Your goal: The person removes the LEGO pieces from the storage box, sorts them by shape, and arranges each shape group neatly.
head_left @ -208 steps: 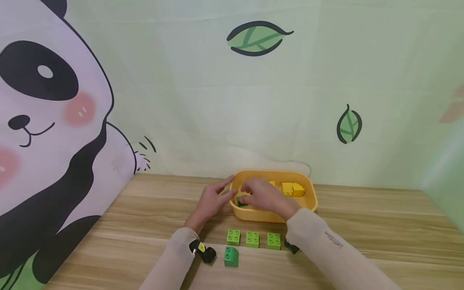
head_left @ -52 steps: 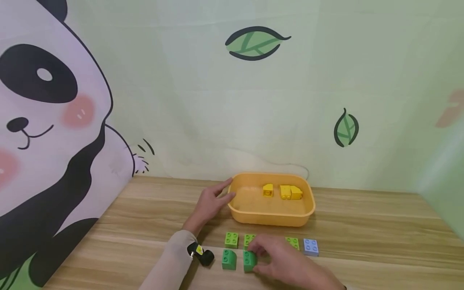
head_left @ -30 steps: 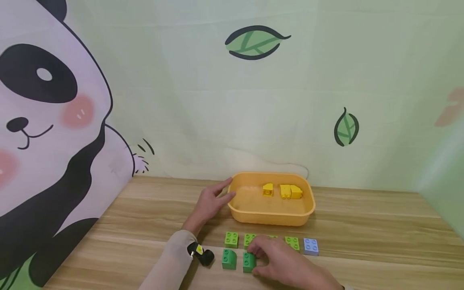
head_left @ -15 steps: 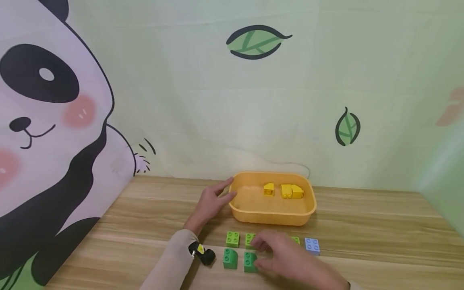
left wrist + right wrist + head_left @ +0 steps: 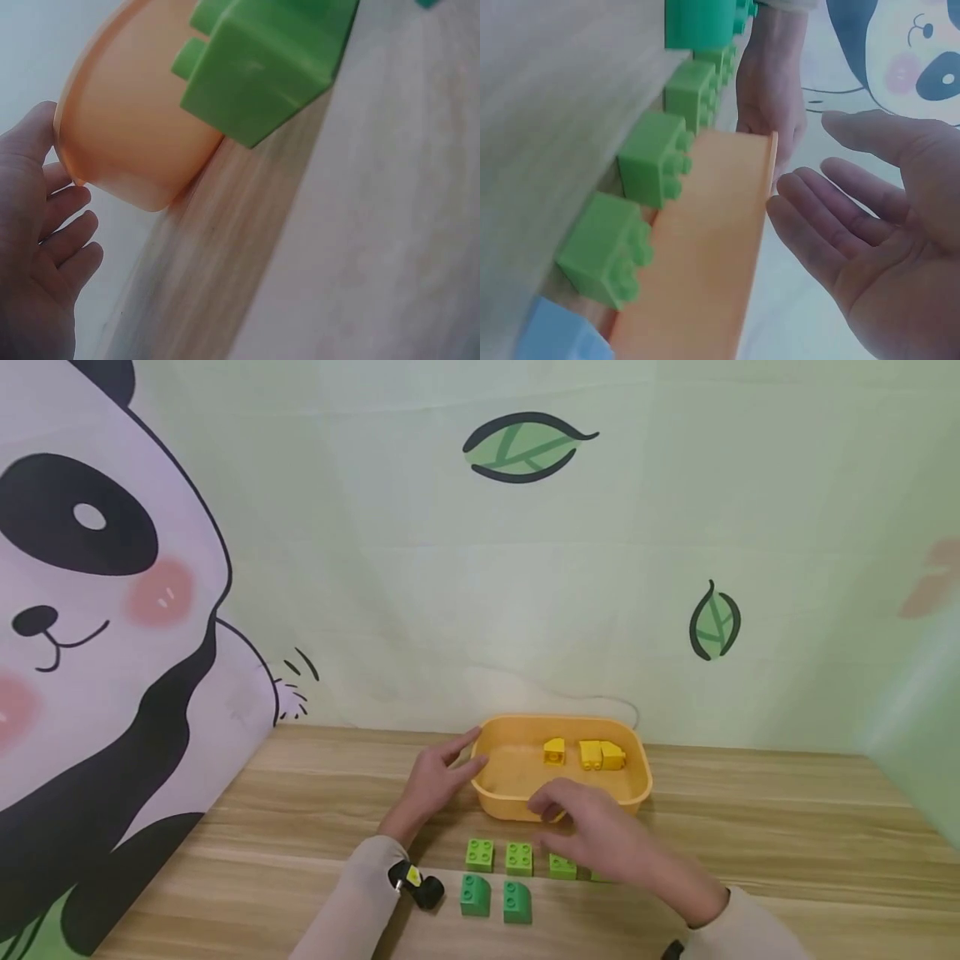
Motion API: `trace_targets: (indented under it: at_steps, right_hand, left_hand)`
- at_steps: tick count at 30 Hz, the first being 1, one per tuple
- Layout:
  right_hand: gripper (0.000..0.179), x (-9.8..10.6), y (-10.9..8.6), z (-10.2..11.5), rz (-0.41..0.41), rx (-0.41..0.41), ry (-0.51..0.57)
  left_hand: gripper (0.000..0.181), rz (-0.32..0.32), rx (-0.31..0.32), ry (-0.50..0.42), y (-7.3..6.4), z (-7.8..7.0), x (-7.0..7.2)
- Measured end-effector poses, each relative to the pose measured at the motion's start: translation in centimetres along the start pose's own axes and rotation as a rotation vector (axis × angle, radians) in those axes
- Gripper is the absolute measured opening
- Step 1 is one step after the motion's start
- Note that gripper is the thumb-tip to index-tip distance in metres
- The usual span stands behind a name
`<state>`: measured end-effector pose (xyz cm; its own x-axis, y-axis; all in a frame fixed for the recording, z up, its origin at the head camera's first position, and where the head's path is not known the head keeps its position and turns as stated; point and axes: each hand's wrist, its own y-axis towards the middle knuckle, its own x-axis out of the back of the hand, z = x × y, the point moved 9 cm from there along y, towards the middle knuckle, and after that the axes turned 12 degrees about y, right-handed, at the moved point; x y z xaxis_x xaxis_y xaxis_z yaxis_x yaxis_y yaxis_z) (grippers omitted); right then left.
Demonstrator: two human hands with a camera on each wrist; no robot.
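My left hand rests its straight thumb and forefinger on the left rim of a yellow-orange plastic tub; the left wrist view shows its other fingers relaxed. My right hand hovers near the tub's front wall, holding nothing, with fingers loosely bent; its spread fingers and palm show in the right wrist view. Two dark green toy building bricks with curved sides, the left one and the right one, stand side by side. Behind them runs a row of several lime green bricks, partly hidden by my right hand.
Inside the tub lie a single yellow brick and a pair of touching yellow bricks. A light blue brick ends the row, visible in the right wrist view. A cloth backdrop hangs behind the wooden table.
My right hand was reaching into the tub at a dark green brick. That brick now stands beside the first; the hand has let go and risen back toward the tub. My left hand stays put.
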<state>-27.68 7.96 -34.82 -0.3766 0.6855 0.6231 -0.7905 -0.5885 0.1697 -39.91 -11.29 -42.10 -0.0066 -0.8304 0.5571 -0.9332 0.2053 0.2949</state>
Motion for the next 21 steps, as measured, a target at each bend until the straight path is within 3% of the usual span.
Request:
trace_targets:
  at_steps: [9, 21]
  right_hand:
    - [0.025, 2.4, 2.3, -0.2, -0.101, 0.009, -0.076]
    - [0.024, 3.8, 5.7, -2.3, -0.142, -0.041, -0.149]
  left_hand:
    - [0.053, 0.004, 0.016, 0.019, 0.0, 0.3, -0.1]
    - [0.054, -0.003, 0.01, 0.025, 0.0, 0.2, 0.0]
